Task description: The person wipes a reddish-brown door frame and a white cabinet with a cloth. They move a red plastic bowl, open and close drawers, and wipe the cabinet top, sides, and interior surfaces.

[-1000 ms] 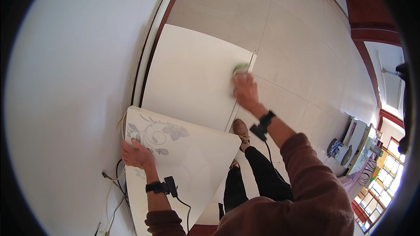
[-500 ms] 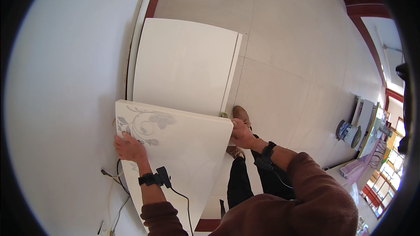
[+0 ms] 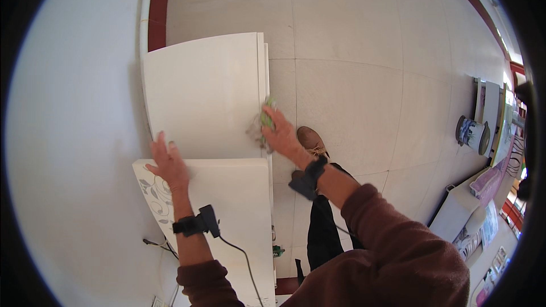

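Note:
My right hand (image 3: 280, 134) presses a small green and grey cloth (image 3: 265, 118) against the right edge of a white cabinet top (image 3: 205, 94) that stands against the white wall. My left hand (image 3: 168, 164) lies flat with fingers spread on the far edge of a nearer white panel (image 3: 227, 210), which has a grey floral pattern near its left corner. Both wrists wear black bands, and a cable runs from the left one. A dark red sleeve covers each of my arms.
Beige floor tiles (image 3: 352, 68) spread to the right, with a dark red skirting strip (image 3: 159, 0) along the wall. My brown shoe (image 3: 311, 140) stands beside the cabinet. A patterned pot (image 3: 471, 134) and pale furniture (image 3: 460, 216) sit at the far right.
My right hand moved from the nearer panel back onto the cabinet top's edge with the cloth. The patterned panel now lies lower and flatter under my left hand. The view tilted up.

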Tool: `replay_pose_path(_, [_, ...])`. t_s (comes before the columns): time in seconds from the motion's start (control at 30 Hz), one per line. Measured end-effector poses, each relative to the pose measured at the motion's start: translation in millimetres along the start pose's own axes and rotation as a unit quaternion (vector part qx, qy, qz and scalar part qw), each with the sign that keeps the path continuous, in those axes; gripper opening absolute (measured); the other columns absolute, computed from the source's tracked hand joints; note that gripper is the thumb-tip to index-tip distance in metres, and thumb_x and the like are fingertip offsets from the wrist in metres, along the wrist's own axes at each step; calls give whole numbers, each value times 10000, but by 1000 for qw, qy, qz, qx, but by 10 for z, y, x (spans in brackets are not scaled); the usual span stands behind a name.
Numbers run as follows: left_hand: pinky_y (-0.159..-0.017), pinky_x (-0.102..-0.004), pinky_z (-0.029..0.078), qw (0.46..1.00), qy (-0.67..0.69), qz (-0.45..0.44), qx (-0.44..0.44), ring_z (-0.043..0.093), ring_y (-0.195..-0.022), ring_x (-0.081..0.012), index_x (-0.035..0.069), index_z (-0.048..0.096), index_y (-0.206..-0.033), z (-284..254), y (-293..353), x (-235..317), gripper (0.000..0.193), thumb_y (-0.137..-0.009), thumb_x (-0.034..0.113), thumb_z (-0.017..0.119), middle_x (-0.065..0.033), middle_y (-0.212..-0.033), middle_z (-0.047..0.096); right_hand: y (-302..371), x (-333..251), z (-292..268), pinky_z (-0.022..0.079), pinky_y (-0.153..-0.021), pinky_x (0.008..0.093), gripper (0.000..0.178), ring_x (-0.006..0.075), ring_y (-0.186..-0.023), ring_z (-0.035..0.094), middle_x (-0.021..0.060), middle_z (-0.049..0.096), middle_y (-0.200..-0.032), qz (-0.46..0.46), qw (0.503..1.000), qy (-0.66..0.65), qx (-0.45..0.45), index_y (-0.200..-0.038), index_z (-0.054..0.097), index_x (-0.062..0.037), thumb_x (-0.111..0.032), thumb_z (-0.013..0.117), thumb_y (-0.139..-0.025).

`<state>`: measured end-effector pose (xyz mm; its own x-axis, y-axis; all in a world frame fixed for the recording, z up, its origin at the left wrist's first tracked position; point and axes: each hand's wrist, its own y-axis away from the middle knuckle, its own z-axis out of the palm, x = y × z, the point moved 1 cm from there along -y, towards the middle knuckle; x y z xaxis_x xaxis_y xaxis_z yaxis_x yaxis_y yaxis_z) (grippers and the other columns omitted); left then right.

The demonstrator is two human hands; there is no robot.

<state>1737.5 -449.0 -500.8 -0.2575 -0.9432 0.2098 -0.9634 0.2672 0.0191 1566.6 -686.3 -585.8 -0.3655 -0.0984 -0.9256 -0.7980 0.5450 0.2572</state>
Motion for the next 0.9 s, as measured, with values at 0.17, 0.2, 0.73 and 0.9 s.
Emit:
replay_pose_path(0.17, [-1095,-608,45,993,-93,-65,-39,535,-1134,-208,142,625,-1147,-31,-16,303,362,-949,398,464,-2,-1133,645,976,270,66,437,-963,345,551,309,-1130,556,167,567,-1231,112,983,-126,-72,-1333,477,-118,-39,570,-796])
replay_pose_path(0.2, [-1098,-603,48,993,-92,-68,-41,542,-1118,-210,139,633,-1133,-45,-13,313,361,-949,399,463,-6,-1106,653,1082,345,86,448,-938,338,540,282,-1096,566,153,578,-1210,209,959,-172,-87,-1327,484,-111,-37,571,-800])
replay_pose_path(0.73, [-1108,-586,46,993,-45,-84,-67,586,-938,-264,93,668,-1000,-127,-52,434,350,-918,368,468,-52,-918,630,-837,709,-122,535,-717,359,272,279,-825,645,172,651,-881,361,903,-160,-171,-1014,660,-21,-112,589,-767])
replay_pose_path(0.9, [-1113,-577,33,993,-30,-98,-60,571,-970,-227,81,659,-1009,-137,-54,467,326,-912,347,498,-44,-948,617,-1963,169,-574,490,-746,303,402,137,-858,566,71,629,-963,262,906,-331,-11,-1191,580,-27,-117,583,-799])
